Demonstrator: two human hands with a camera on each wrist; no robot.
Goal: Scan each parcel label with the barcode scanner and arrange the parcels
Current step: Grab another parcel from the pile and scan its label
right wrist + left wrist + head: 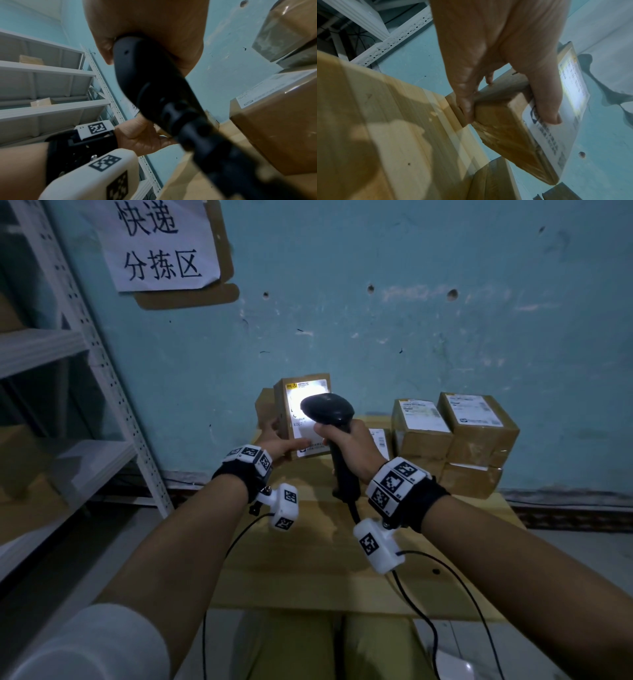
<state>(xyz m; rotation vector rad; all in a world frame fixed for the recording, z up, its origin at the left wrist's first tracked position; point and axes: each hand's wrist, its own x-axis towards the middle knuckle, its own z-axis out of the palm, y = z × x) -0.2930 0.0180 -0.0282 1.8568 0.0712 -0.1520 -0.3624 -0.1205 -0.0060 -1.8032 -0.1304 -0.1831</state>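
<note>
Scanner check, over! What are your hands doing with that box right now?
Left hand holds box upright. Right hand grips scanner, light on the label. Nothing between scanner and label.

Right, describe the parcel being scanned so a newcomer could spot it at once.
Look at the wooden table against the blue wall, with stacked parcels at its far right. To their left, the left hand holds one parcel upright off the table, facing the scanner in the right hand. Only its label is lit bright white.
</note>
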